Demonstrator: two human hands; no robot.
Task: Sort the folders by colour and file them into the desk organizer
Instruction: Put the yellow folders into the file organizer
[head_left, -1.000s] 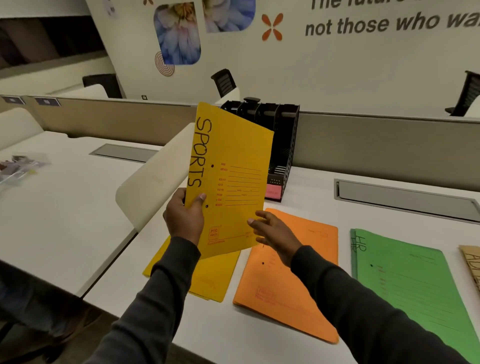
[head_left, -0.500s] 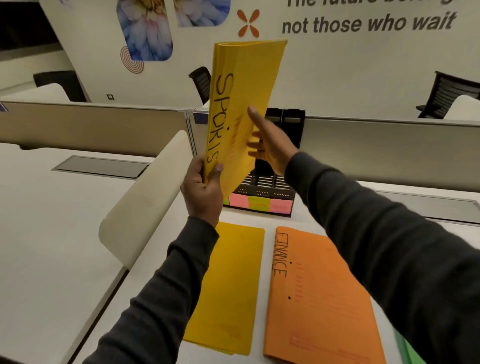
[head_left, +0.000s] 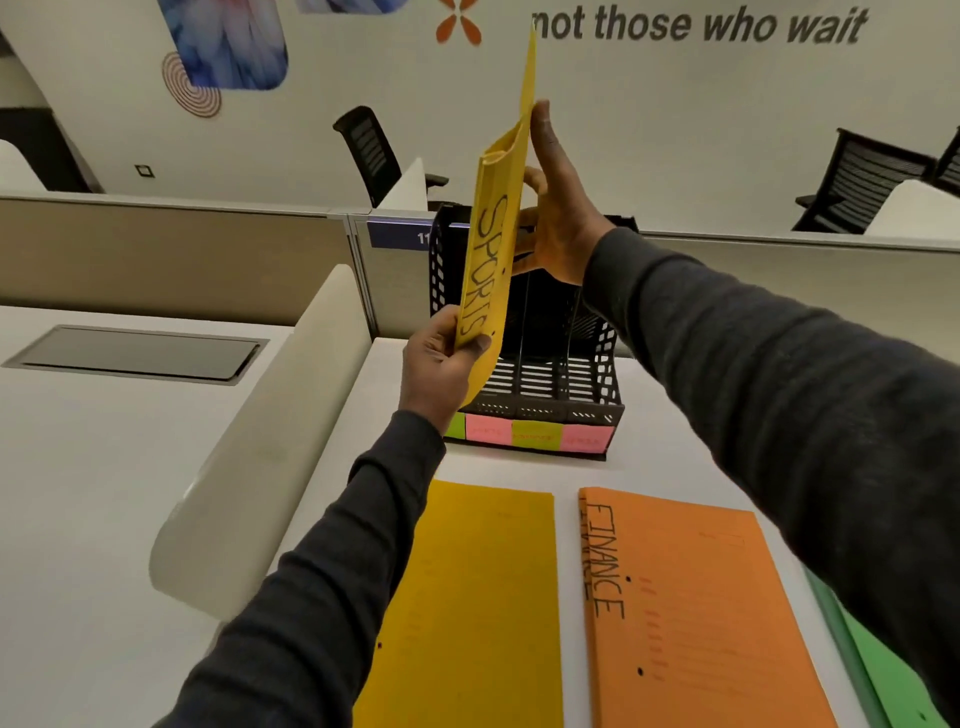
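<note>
Head view shows my left hand (head_left: 441, 364) pinching the yellow SPORTS folder (head_left: 493, 249) upright above the desk organizer (head_left: 524, 358), my flat, ungripping right hand (head_left: 556, 218) steadying it; tilted, it could catch a divider and buckle.

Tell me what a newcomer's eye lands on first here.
The yellow SPORTS folder stands upright mid-frame, left hand gripping its lower corner, right hand flat against its far side. Behind it sits the black desk organizer; an orange FINANCE folder lies nearer.
</note>
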